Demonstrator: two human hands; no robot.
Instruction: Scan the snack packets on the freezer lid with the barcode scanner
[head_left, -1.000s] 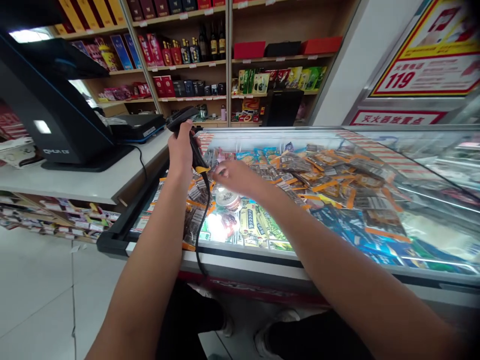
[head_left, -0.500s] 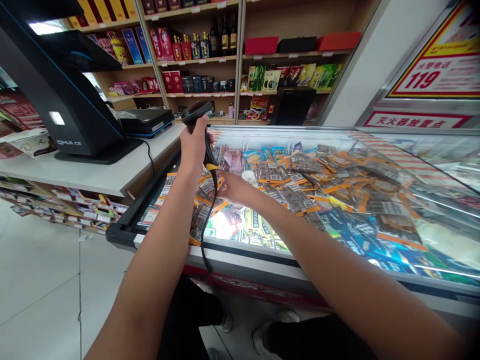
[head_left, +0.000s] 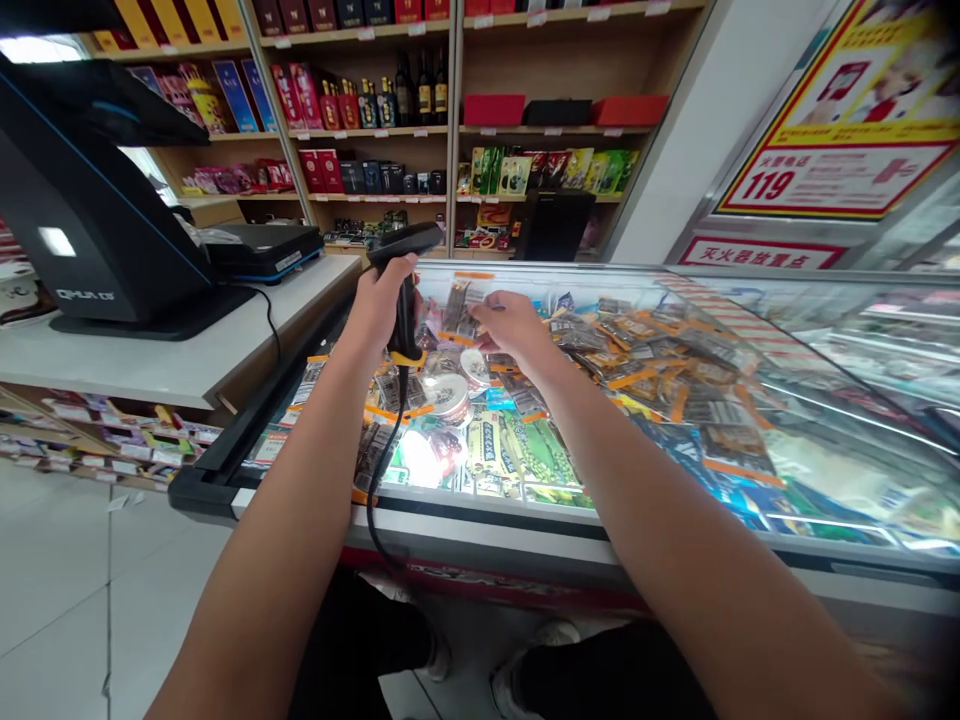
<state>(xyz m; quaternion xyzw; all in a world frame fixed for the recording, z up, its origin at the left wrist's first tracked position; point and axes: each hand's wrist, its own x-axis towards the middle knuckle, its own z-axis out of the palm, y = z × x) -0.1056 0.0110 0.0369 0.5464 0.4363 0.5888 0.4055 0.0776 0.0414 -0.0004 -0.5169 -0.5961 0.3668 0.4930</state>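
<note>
My left hand (head_left: 379,298) is wrapped round the handle of a black barcode scanner (head_left: 406,318) with a yellow end, upright over the freezer's left part. Its cord (head_left: 386,450) hangs down across the freezer's front edge. My right hand (head_left: 511,325) pinches the right side of a clear snack packet (head_left: 456,305) with orange edges and dark contents. That packet is tilted up, just right of the scanner. Below the hands lie round white-lidded tubs (head_left: 444,395), a green bag (head_left: 536,445) and more orange-edged packets (head_left: 645,350).
The chest freezer (head_left: 495,520) spans the front, with a sliding glass lid (head_left: 817,420) at right. On the left, a counter (head_left: 135,365) carries a checkout terminal (head_left: 127,220) and a black scale (head_left: 262,250). Shelves (head_left: 352,130) of boxes and bottles stand behind.
My right hand has moved up and right from among the packets and now raises one beside the scanner. The scanner stays in my left hand. The view has shifted right.
</note>
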